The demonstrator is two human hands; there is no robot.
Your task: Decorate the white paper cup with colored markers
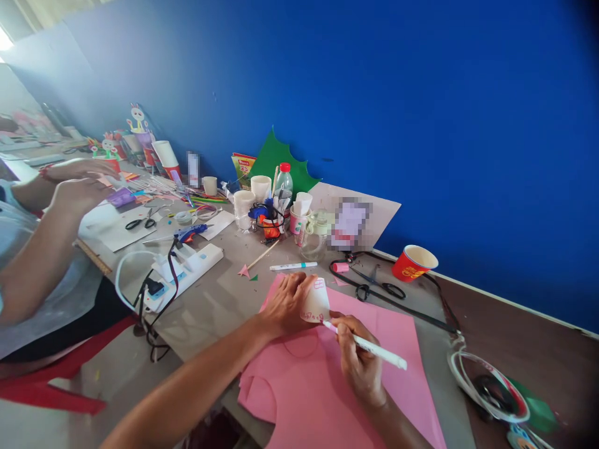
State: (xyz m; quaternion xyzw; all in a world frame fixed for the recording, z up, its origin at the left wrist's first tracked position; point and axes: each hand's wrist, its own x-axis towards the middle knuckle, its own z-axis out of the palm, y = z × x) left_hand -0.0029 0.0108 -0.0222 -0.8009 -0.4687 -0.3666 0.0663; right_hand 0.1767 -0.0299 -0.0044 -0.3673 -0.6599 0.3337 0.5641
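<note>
My left hand is closed round a white paper cup, which lies tilted over a pink paper sheet. Pink marker lines run along the cup's lower edge and form a small box near its top. In my right hand a white marker pen is pinched, its tip at the cup's lower edge. A faint curved outline shows on the pink sheet below my left hand.
A capped marker, scissors and a red paper cup lie beyond the sheet. Left stand a power strip and glue gun. A glass jar is behind. Another person's arms work at far left.
</note>
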